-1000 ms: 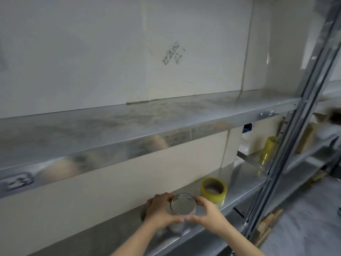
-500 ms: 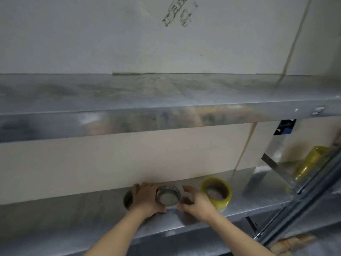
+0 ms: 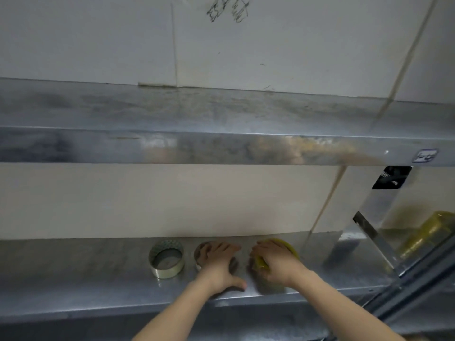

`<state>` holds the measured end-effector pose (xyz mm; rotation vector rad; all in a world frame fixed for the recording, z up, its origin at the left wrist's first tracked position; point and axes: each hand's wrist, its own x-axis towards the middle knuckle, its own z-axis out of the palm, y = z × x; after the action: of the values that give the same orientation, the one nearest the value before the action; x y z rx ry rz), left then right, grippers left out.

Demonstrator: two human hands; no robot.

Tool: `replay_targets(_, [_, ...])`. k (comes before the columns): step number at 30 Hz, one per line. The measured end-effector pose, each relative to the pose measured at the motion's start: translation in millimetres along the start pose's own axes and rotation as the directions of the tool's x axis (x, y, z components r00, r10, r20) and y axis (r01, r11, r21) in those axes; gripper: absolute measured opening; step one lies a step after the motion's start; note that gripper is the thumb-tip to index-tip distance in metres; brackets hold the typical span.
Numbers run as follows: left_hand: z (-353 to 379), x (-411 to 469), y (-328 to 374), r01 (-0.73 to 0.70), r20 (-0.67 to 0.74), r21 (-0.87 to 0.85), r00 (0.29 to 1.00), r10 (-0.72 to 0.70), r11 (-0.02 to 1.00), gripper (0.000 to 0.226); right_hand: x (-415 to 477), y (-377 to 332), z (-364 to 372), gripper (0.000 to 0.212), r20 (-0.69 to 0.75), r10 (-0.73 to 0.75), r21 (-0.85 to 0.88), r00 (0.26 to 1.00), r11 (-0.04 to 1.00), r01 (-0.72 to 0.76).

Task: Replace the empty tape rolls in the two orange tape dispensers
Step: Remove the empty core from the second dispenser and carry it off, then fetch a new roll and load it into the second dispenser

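Lower shelf (image 3: 86, 271), both hands on tape rolls. No orange dispensers in view.

- Left hand (image 3: 218, 265): fingers laid fairly straight across the top of a clear roll (image 3: 200, 252), thumb splayed out on the metal. Resting on it, not gripping it. Most of the roll is hidden under the palm.
- Right hand (image 3: 277, 265): fingers curved over a yellow roll (image 3: 286, 245), thumb at its near side. Looks like a grip; the contact underneath is hidden.
- A loose roll (image 3: 167, 272), also clear, lies flat just left of the left hand, untouched.
- More yellow tape (image 3: 428, 232) sits far right, behind a metal divider.

Step, as I judge it: gathering fresh rolls, early in the task.

Risks:
- The left hand has no closure. If it lifts with flat fingers, the clear roll stays behind or slides on the slick metal.
- A sweep to the left would knock the loose roll, which could tip onto its edge and roll off the front lip.
- The rolls sit near the front edge, so dragging instead of lifting could send one over.
- The upper shelf (image 3: 221, 148) overhangs; a steep lift risks knuckles or a roll striking it.
- Clear tape hides its free end; it is hard to find at loading.
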<state>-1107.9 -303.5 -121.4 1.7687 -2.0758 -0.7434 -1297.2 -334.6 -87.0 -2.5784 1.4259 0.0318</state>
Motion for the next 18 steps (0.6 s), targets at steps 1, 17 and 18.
replay_targets(1, [0.8, 0.2, -0.7, 0.001, 0.006, -0.006, 1.0, -0.001, 1.0, 0.097, 2.7, 0.6, -0.3, 0.038, 0.012, -0.015, -0.018, 1.0, 1.0, 0.015])
replay_targets(17, [-1.8, 0.7, -5.9, 0.021, -0.035, -0.01, 0.999, -0.021, 1.0, 0.093, 10.9, -5.4, -2.2, 0.012, 0.016, -0.04, -0.087, 0.999, 0.995, 0.042])
replay_targets(18, [-0.9, 0.3, -4.8, 0.015, -0.037, -0.011, 0.999, -0.016, 1.0, 0.092, 10.1, -5.3, -2.8, 0.012, 0.017, -0.046, -0.092, 0.999, 0.995, 0.047])
